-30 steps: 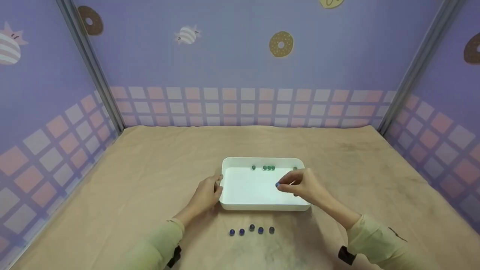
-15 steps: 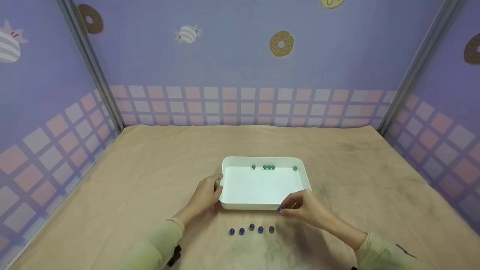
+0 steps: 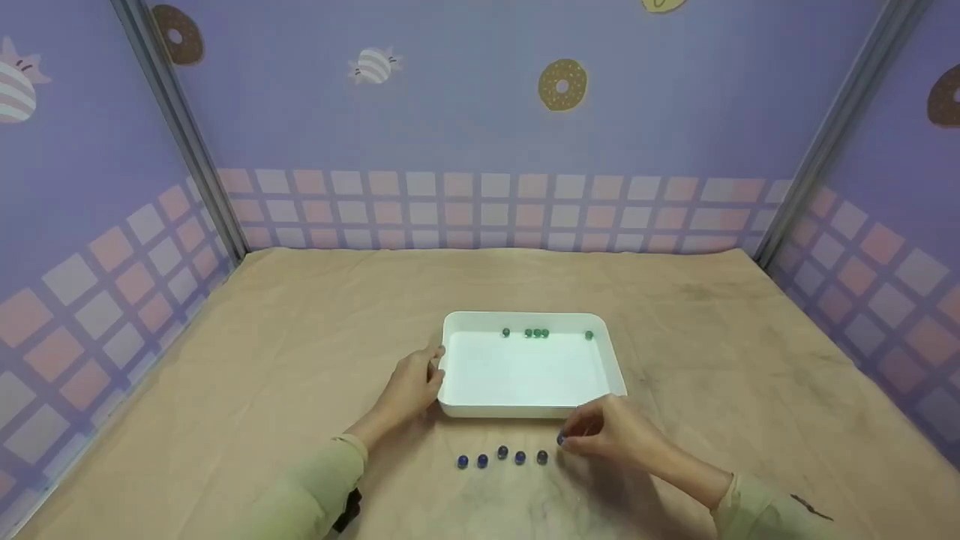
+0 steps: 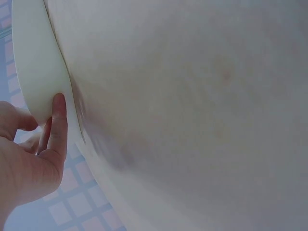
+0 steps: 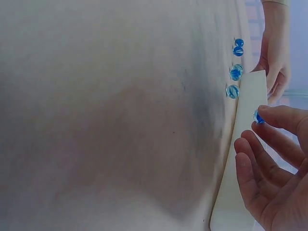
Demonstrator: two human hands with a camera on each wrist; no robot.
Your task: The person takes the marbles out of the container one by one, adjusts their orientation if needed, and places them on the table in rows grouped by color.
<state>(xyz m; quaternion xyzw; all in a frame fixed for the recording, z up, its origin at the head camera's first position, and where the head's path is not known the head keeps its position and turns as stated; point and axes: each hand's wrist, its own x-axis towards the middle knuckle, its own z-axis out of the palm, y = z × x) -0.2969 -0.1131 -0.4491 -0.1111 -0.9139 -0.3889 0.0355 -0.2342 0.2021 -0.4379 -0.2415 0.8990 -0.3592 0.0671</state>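
Blue marble [image 3: 561,438] pinched between right hand's [image 3: 616,433] thumb and finger, beside five loose marbles [image 3: 502,452]; white tray's [image 3: 525,369] near wall separates it from green marbles [image 3: 537,333]. Left hand [image 3: 412,384] grips tray's left end.

The right hand [image 5: 278,185] pinches a marble [image 5: 257,117] near the tray [image 5: 231,202]; more marbles [image 5: 233,91] sit on the bench [image 5: 120,106], left hand [image 5: 278,65] beyond.

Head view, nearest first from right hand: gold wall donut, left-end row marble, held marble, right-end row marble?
1. Held marble: pinched by the right hand.
2. Right-end row marble: just left.
3. Left-end row marble: farther left.
4. Gold wall donut: high, beyond the rest.
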